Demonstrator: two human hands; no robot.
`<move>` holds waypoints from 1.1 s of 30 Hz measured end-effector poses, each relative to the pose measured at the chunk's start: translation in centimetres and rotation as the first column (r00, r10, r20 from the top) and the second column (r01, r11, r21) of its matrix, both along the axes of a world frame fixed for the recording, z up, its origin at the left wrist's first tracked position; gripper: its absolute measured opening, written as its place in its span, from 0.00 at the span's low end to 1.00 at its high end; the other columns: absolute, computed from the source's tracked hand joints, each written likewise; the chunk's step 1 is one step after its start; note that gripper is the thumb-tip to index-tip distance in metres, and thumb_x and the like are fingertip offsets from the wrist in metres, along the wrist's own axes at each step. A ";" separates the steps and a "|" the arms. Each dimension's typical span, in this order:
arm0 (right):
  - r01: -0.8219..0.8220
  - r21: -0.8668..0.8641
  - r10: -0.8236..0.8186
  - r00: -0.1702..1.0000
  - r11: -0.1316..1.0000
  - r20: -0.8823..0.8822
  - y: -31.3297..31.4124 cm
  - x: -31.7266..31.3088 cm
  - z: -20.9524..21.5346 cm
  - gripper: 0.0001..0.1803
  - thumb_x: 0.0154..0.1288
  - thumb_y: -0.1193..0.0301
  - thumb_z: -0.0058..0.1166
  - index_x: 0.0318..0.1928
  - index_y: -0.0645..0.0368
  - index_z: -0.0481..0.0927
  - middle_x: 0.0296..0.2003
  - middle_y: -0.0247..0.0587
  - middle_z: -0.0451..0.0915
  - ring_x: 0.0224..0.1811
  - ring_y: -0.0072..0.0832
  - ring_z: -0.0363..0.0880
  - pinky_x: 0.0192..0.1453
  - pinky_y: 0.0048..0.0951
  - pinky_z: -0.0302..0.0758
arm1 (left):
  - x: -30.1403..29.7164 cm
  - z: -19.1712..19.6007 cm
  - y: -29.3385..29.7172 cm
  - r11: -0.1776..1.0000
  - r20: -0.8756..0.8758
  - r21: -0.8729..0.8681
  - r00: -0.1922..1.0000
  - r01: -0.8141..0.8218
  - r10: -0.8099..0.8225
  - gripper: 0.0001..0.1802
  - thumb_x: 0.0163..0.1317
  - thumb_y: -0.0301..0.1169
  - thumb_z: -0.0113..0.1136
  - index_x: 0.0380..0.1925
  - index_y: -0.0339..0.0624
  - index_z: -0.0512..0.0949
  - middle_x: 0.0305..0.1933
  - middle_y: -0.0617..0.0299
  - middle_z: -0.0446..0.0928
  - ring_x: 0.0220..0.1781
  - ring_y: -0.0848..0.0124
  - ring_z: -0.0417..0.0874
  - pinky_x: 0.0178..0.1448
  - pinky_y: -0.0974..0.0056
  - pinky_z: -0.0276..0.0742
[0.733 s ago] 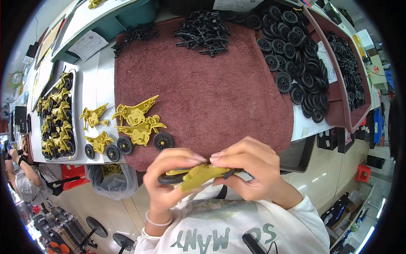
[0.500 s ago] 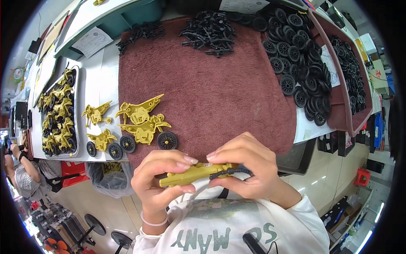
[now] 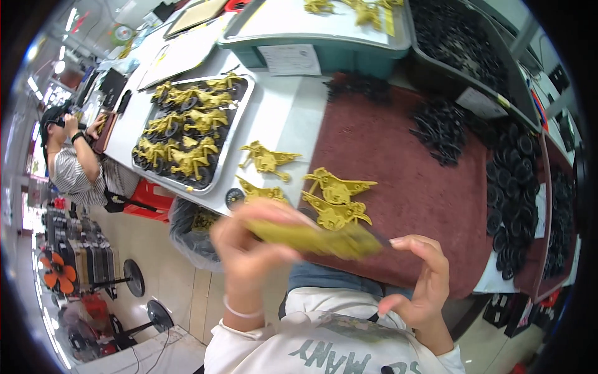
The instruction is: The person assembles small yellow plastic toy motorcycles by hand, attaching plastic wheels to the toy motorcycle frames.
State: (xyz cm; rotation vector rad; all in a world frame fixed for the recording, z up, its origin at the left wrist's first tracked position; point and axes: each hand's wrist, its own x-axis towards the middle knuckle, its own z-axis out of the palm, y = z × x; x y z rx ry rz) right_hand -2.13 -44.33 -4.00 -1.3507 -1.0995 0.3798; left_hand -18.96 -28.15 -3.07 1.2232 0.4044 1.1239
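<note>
My left hand (image 3: 249, 246) grips a yellow toy motorcycle body (image 3: 324, 240), thumb below and fingers above, over the table's near edge. Motion smears the toy, and a dark part shows at its right end. My right hand (image 3: 430, 277) is open beside that end, its thumb and index finger spread; whether the fingertip touches the dark part I cannot tell. Just beyond the toy lie yellow motorcycle halves (image 3: 339, 188) on the brown towel (image 3: 398, 187). Left of them, more yellow pieces (image 3: 268, 161) rest on the white table, with a black wheel (image 3: 235, 197) beside one.
A metal tray (image 3: 238, 124) of yellow motorcycles with black wheels stands at left. Small black parts (image 3: 439, 131) and black wheels (image 3: 514, 199) are heaped at right. A green bin (image 3: 349, 59) lines the back. Another person (image 3: 75, 162) is at far left; a bagged bin (image 3: 193, 237) stands below.
The view has swung left. My right hand has let go of the toy and spread its fingers, while my left hand keeps hold of it.
</note>
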 end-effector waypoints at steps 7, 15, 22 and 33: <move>-0.055 -0.133 0.069 0.992 0.990 0.103 0.5 1.3 -1.1 0.26 0.58 0.63 0.69 0.51 0.64 0.76 0.43 0.47 0.83 0.45 0.39 0.80 0.51 0.35 0.76 | -12.7 0.8 17.9 0.813 -0.104 0.129 0.808 -0.568 0.581 0.25 0.63 0.30 0.66 0.57 0.33 0.71 0.53 0.50 0.77 0.54 0.65 0.80 0.59 0.61 0.77; -0.034 -0.213 0.064 0.989 0.976 0.132 1.9 0.5 -0.4 0.19 0.57 0.73 0.66 0.49 0.63 0.78 0.39 0.45 0.83 0.41 0.37 0.80 0.48 0.34 0.76 | -20.3 1.0 30.8 0.691 -0.136 0.197 0.679 -0.695 0.721 0.22 0.65 0.27 0.62 0.57 0.31 0.69 0.51 0.48 0.80 0.53 0.65 0.83 0.57 0.64 0.81; -0.018 -0.263 0.067 0.981 0.965 0.181 2.8 -0.5 -0.3 0.14 0.56 0.81 0.60 0.44 0.63 0.80 0.37 0.45 0.83 0.39 0.38 0.81 0.45 0.32 0.76 | -25.1 0.2 37.8 0.893 -0.528 0.034 0.750 -0.450 0.398 0.23 0.68 0.30 0.57 0.62 0.38 0.70 0.57 0.50 0.79 0.57 0.64 0.81 0.62 0.62 0.77; -0.062 -0.257 0.134 0.953 0.965 0.270 5.2 -1.0 -0.2 0.16 0.47 0.87 0.57 0.38 0.60 0.84 0.35 0.40 0.82 0.34 0.35 0.79 0.39 0.31 0.73 | -24.4 -6.6 42.2 0.896 -0.802 0.421 0.405 -0.139 0.439 0.27 0.76 0.45 0.44 0.61 0.34 0.75 0.62 0.55 0.77 0.66 0.68 0.72 0.71 0.67 0.60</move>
